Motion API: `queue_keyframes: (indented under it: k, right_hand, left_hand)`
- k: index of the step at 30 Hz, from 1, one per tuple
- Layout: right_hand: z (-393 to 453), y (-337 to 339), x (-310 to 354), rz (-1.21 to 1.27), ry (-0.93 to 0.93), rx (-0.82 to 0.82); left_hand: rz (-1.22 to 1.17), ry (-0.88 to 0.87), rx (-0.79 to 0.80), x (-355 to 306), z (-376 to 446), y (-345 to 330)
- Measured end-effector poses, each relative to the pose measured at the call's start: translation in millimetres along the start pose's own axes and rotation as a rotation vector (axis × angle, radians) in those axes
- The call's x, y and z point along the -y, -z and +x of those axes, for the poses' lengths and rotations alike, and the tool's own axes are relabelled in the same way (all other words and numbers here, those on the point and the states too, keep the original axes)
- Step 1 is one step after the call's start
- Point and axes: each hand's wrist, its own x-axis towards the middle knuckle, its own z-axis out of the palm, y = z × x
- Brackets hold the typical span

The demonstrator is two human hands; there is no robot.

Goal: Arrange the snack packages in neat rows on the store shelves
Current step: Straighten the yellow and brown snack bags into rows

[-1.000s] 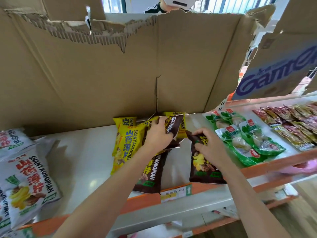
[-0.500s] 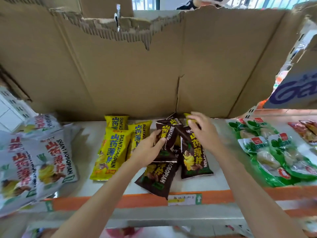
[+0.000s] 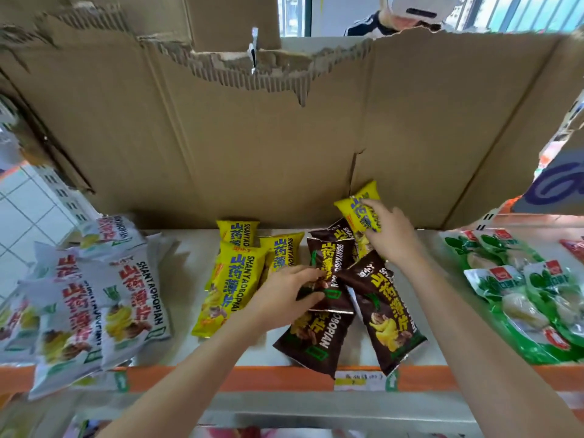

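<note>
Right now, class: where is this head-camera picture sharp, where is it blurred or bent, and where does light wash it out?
Head view: sharp on the yellow packet and brown packets; soft toward the white packets at the left edge; shelf edge bowed by the wide lens; window bright, nearly washed out.

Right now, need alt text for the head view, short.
A person's right hand lifts a yellow snack packet from the back of a store shelf while the left hand grips a brown packet in a jumbled brown pile. Yellow packets lie left of it, white bags further left, green packs right, torn cardboard behind.
</note>
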Motion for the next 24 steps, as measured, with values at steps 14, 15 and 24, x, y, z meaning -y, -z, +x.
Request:
queue_keyframes:
  k: [14, 15, 24]
  right_hand:
    - [-11, -63, 118, 0.353, 0.101, 0.327]
    - [-12, -74, 117, 0.286, 0.107, 0.382]
    - [-5, -94, 114, 0.117, 0.032, 0.214]
  left_hand:
    - [-0.246, 0.582, -0.126, 79, -42, 36]
    - [-0.248, 0.565, -0.133, 80, -43, 37]
    - [-0.213, 0.433, -0.086, 68, -40, 18]
